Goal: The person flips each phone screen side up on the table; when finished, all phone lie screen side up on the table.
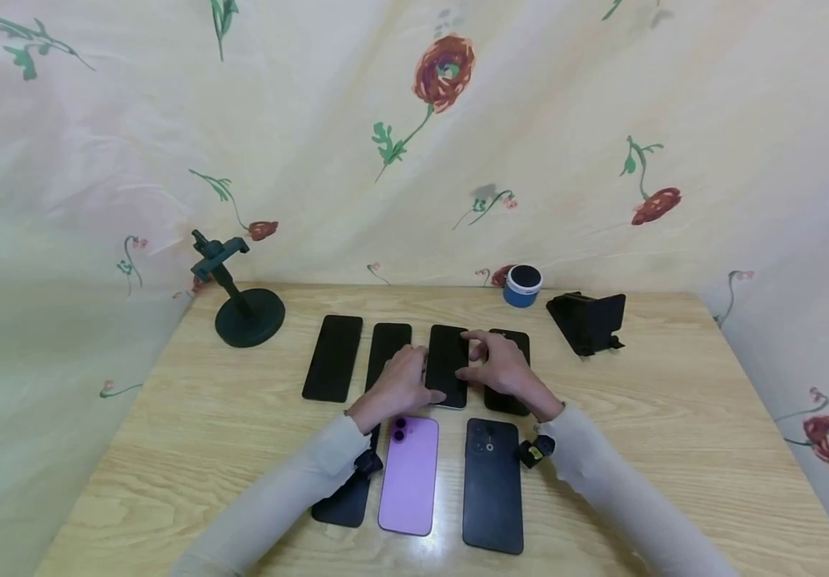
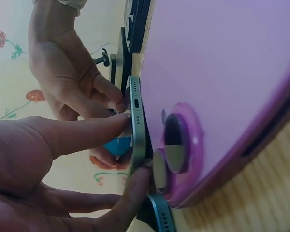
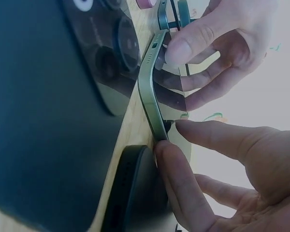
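A black-screened smartphone (image 1: pixel 446 361) with a pale metal rim lies third from the left in the back row of phones. My left hand (image 1: pixel 403 381) grips its lower left corner, the thumb over the bottom end and a finger at the side edge (image 2: pixel 137 135). On its right edge, my right hand (image 1: pixel 506 365) holds with bent thumb and fingers. In the right wrist view, one finger presses the phone's corner (image 3: pixel 152 99). Under my right hand lies another black phone (image 1: pixel 504 402), partly hidden. Beside my left hand is a black phone (image 1: pixel 388 343), its lower part covered.
Another black phone (image 1: pixel 332 358) ends the back row at left. Nearer lie a dark phone (image 1: pixel 342 505), a purple phone (image 1: pixel 408 481) and a black phone (image 1: pixel 493 497). Behind stand a phone stand (image 1: pixel 250 316), a blue round speaker (image 1: pixel 522 287) and a black folding stand (image 1: pixel 590 322).
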`<action>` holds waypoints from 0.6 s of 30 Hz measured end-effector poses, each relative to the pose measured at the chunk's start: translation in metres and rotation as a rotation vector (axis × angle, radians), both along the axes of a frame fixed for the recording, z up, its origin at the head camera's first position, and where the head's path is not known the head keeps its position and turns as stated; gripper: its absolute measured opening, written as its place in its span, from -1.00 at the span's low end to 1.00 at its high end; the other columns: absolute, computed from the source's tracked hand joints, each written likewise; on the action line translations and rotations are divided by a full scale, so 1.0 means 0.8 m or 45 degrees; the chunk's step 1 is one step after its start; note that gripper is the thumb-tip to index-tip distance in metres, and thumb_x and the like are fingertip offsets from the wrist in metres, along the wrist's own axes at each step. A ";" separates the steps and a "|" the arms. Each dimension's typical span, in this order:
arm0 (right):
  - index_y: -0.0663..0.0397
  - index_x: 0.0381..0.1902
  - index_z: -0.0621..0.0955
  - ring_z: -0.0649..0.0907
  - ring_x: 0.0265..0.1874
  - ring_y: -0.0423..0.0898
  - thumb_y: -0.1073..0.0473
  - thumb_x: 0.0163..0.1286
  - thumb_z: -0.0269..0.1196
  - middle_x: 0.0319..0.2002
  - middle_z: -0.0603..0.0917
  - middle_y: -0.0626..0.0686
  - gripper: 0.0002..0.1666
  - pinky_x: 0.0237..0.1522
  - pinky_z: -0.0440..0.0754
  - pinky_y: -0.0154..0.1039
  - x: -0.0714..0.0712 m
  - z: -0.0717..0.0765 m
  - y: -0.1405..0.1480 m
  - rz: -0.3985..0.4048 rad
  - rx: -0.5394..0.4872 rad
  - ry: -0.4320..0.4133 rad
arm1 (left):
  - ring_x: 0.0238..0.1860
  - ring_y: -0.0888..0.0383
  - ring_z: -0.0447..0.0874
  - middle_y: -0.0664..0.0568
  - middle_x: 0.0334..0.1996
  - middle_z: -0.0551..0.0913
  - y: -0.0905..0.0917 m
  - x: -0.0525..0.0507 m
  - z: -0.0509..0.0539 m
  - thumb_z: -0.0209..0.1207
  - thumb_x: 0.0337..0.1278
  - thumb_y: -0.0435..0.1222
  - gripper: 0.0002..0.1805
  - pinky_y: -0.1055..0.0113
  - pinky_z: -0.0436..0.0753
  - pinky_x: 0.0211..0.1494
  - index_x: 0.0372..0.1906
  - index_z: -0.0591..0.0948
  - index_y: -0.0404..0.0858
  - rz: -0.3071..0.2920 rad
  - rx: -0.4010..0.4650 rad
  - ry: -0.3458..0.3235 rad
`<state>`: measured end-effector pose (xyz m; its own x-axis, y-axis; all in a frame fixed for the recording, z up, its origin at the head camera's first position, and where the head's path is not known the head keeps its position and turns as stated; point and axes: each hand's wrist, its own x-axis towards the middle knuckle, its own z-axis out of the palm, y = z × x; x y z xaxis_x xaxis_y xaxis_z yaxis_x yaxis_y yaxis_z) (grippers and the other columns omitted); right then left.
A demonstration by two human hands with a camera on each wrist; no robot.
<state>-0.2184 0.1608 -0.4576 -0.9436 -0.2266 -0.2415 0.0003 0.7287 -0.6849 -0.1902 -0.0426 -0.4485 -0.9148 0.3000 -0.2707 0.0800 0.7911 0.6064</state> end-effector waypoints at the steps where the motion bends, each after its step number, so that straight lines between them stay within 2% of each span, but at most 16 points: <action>1: 0.10 0.47 0.47 0.70 -0.37 -0.10 0.11 0.29 0.50 -0.06 0.69 0.19 -0.18 -0.19 0.47 -0.24 0.000 0.001 0.001 0.000 -0.003 0.000 | 0.24 -0.13 0.55 -0.29 0.32 0.50 0.000 -0.001 0.001 0.52 0.12 -0.12 -0.06 -0.05 0.56 0.37 0.50 0.35 -0.41 -0.003 -0.008 -0.003; 5: 0.15 0.45 0.48 0.72 -0.35 -0.12 0.10 0.29 0.50 -0.04 0.70 0.20 -0.18 -0.13 0.54 -0.23 0.000 0.000 0.006 0.016 -0.035 0.003 | 0.25 -0.14 0.55 -0.29 0.32 0.49 0.002 -0.002 0.004 0.54 0.08 -0.13 -0.06 -0.05 0.57 0.37 0.49 0.37 -0.41 -0.011 -0.033 -0.008; 9: 0.14 0.45 0.49 0.71 -0.24 -0.08 0.07 0.31 0.48 0.01 0.71 0.21 -0.20 -0.12 0.56 -0.24 0.003 0.002 0.012 0.026 -0.060 -0.004 | 0.17 -0.10 0.57 -0.26 0.21 0.56 0.000 -0.003 0.004 0.57 0.04 -0.14 -0.05 -0.01 0.60 0.30 0.47 0.39 -0.43 -0.040 -0.026 0.016; 11: 0.12 0.45 0.48 0.69 -0.16 -0.03 0.05 0.34 0.46 0.04 0.71 0.21 -0.22 -0.10 0.55 -0.24 0.005 0.004 0.014 0.029 -0.065 -0.012 | 0.14 -0.09 0.57 -0.23 0.16 0.59 -0.003 -0.004 0.003 0.57 0.03 -0.14 -0.05 0.00 0.60 0.28 0.47 0.39 -0.43 -0.053 0.000 0.024; 14: 0.12 0.48 0.45 0.70 -0.09 0.01 0.04 0.39 0.42 0.10 0.71 0.24 -0.23 -0.08 0.60 -0.23 0.010 0.009 0.019 0.049 -0.102 -0.032 | 0.21 -0.10 0.59 -0.21 0.17 0.63 -0.007 -0.003 0.003 0.57 0.02 -0.15 -0.03 -0.02 0.59 0.33 0.49 0.38 -0.39 -0.051 0.058 0.012; 18: 0.16 0.49 0.42 0.79 -0.13 0.00 0.09 0.43 0.39 0.15 0.68 0.29 -0.25 -0.10 0.76 -0.19 0.014 0.014 0.026 0.057 -0.228 -0.065 | 0.28 -0.13 0.57 -0.21 0.23 0.62 -0.010 0.001 0.006 0.58 0.01 -0.15 -0.01 -0.05 0.56 0.39 0.52 0.36 -0.32 -0.034 0.113 -0.007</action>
